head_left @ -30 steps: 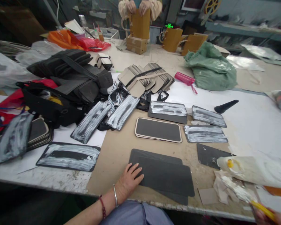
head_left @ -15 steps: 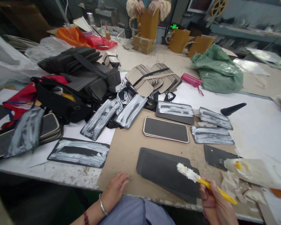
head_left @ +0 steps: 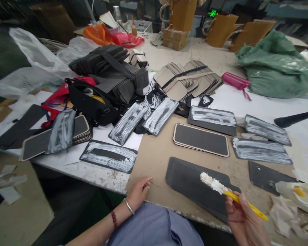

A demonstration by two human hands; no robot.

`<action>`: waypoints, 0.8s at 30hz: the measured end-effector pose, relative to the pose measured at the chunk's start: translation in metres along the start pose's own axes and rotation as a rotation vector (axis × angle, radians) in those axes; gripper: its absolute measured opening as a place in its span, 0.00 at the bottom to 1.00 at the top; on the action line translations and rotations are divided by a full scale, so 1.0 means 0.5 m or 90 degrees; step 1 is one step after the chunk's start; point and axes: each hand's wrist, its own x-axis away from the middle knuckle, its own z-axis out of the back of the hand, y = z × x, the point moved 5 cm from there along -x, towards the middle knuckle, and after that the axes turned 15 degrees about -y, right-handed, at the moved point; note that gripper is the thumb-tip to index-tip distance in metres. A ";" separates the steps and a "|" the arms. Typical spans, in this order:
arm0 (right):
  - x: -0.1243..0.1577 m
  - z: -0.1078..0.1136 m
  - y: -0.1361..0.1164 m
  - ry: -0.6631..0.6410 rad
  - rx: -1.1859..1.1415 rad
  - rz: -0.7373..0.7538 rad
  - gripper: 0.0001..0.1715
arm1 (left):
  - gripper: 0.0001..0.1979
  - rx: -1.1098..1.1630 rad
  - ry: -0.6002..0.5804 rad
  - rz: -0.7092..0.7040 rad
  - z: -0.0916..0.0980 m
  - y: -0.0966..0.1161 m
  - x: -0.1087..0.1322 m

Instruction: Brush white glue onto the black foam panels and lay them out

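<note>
In my right hand (head_left: 242,215) is a yellow-handled brush (head_left: 232,194), gripped by the handle. Thick white paste (head_left: 213,183) covers its bristles, which are over a stack of dark grey rectangular panels (head_left: 187,176) near the table's front edge. My left hand (head_left: 138,193) rests at the edge of the brown board (head_left: 151,157), left of that stack. Its fingertips are pinched together, and a thin dark line shows beside them; what they hold, if anything, I cannot make out. Beyond the stack lies a dark panel with a beige border (head_left: 201,140).
Panels streaked with white paste (head_left: 109,155) lie around the board. A translucent container with yellow inside (head_left: 297,191) is at right. Farther back are bundled beige panels (head_left: 179,80), a black bag (head_left: 89,104), a pink pouch (head_left: 234,81) and a green sack (head_left: 277,68).
The view has swung left, so the table's things appear farther right. My left hand's fingers have drawn from lying flat into a pinch. The brush stays in my right hand above the dark panels.
</note>
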 end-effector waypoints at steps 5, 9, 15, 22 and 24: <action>0.003 0.000 0.007 0.005 -0.015 0.008 0.21 | 0.08 -0.124 0.009 -0.060 0.006 0.016 -0.005; 0.007 -0.025 0.026 -0.011 -0.081 -0.037 0.21 | 0.05 -0.072 -0.013 -0.013 -0.005 0.020 -0.015; 0.012 -0.146 0.130 -0.176 -0.237 -0.156 0.14 | 0.04 0.200 -0.021 0.069 -0.040 -0.006 -0.030; 0.035 -0.222 0.251 -0.216 -0.310 -0.293 0.13 | 0.10 0.404 -0.066 0.060 -0.067 -0.005 -0.028; 0.038 -0.225 0.271 -0.214 -0.302 -0.301 0.13 | 0.12 0.427 -0.064 0.057 -0.067 -0.009 -0.027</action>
